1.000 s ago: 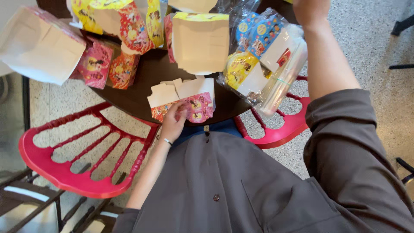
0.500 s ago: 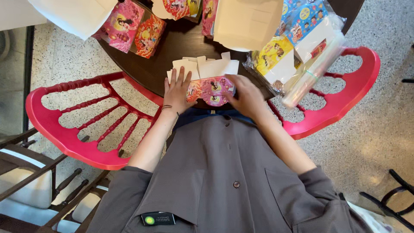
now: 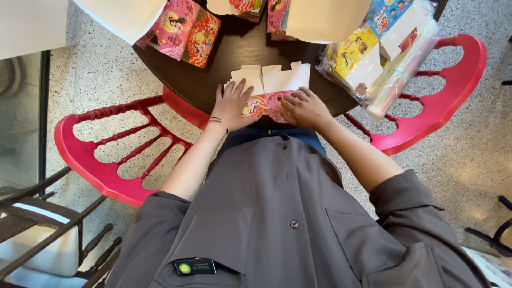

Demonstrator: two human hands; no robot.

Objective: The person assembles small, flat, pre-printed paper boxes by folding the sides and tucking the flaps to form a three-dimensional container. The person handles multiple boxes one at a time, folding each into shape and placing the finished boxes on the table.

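A flat box blank [image 3: 269,88] lies at the near edge of the round dark table [image 3: 213,74], straight ahead of the person. Both hands are on it. The left hand [image 3: 233,104] lies flat with fingers spread, palm down, on the left part of the blank, its fingertips reaching onto a white flap. The right hand [image 3: 302,108] is curled, fingers bent and pressing down on the pink printed panel; whether it pinches an edge or only pushes, I cannot tell.

The blank's long axis runs left to right, across the person's body. Its white tabbed flaps point far, away from the body, and the pink printed side sits near, partly under the hands. So the blank lies directly beneath both palms and just beyond the fingertips, with neither hand clearly the nearer; the left covers more of the white part, the right more of the pink.

Farther on the table are more printed blanks [image 3: 186,32] at the left and a clear bag [image 3: 384,58] of them at the right, well apart from the hands. Red chairs [image 3: 112,154] flank the person on both sides.
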